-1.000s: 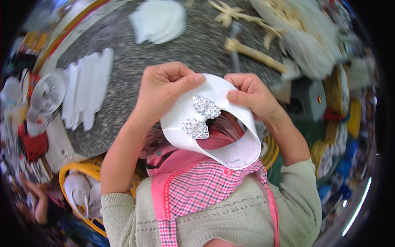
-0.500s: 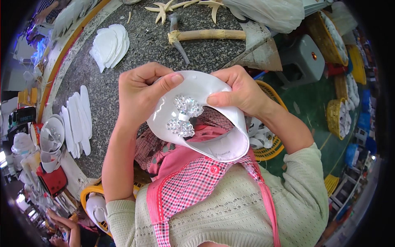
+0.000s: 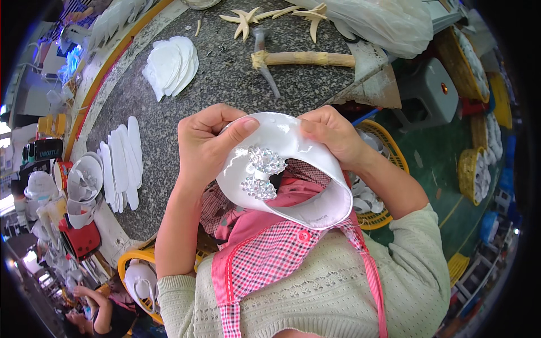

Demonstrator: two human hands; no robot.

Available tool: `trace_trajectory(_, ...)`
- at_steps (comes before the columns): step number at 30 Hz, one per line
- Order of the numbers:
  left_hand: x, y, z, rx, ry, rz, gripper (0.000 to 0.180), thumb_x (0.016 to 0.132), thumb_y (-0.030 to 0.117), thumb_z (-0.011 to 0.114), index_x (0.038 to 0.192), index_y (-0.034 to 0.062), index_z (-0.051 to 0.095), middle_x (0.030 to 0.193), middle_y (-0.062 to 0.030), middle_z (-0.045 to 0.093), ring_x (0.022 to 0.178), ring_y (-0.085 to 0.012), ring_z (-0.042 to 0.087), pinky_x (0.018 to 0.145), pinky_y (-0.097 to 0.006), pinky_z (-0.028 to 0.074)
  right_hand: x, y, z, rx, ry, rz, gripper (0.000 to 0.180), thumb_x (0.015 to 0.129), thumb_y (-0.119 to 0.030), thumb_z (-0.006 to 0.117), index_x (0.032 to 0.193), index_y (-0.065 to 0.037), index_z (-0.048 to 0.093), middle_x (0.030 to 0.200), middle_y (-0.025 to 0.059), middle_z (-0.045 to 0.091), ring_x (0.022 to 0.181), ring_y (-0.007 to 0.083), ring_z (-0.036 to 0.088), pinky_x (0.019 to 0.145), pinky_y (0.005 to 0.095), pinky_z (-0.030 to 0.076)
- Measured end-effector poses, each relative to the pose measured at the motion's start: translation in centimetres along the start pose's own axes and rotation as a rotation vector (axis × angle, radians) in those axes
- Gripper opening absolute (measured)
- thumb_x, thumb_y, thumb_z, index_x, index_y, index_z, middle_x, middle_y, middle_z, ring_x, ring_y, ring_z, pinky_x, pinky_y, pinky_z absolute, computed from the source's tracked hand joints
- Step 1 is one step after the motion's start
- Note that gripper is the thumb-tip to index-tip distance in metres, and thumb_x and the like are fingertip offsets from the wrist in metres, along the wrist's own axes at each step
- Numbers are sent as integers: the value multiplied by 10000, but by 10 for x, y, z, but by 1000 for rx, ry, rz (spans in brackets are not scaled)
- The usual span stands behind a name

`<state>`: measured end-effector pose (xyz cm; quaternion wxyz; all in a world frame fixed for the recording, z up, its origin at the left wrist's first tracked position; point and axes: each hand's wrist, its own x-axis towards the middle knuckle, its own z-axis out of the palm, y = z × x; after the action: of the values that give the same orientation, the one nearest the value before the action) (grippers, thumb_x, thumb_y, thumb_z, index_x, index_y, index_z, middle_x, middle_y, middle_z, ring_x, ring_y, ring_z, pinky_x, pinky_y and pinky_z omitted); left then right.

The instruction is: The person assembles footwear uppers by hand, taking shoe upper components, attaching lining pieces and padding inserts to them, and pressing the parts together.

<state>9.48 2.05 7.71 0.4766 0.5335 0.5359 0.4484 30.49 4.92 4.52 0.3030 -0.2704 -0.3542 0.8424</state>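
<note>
A glossy white shoe upper (image 3: 307, 149) with an oval opening is stretched between my two hands above my lap. A sparkling rhinestone bow (image 3: 262, 169) sits on its left part. My left hand (image 3: 213, 135) grips the far left edge, thumb on top and fingers curled behind. At the far right edge, my right hand (image 3: 333, 138) pinches the upper, its thumb near the rim and fingers partly hidden. On the stone worktop beyond lies a hammer (image 3: 310, 59) with a tape-wrapped wooden handle.
White flat pieces (image 3: 172, 67) and long white insole-like pieces (image 3: 121, 163) lie on the speckled worktop (image 3: 220, 73). Pale branching pieces (image 3: 245, 21) and a plastic bag (image 3: 389, 25) are at the back. A yellow basket (image 3: 401, 155) and grey stool (image 3: 431, 93) stand right.
The whole view has shifted, with the worktop items now lower and further right. My right thumb has slid toward the upper's far edge. Both hands still hold the upper.
</note>
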Motion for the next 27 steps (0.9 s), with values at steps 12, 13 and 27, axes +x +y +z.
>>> trace_trajectory(12,-19,-3,-85,1012,47,682,226,628,97,745,826,37,653,804,-75,626,725,-239,576,635,-324,475,128,-1,27,-1734,-174,-1398,193,650,-148,657,841,-123,645,815,-9,555,796,169,554,747,357,375)
trace_trajectory(13,-28,-34,-88,987,33,520,232,626,45,743,831,10,641,830,-91,642,765,-263,594,662,-340,476,140,26,18,-1773,-291,-1296,191,657,-158,653,842,-114,631,818,-6,544,808,169,556,741,347,386)
trace_trajectory(27,-35,-75,-64,1237,47,461,212,672,49,651,876,5,617,963,-71,585,862,-228,571,722,-333,493,122,47,28,-1572,-351,-1153,280,613,-92,646,885,-35,607,913,64,576,906,235,561,755,386,444)
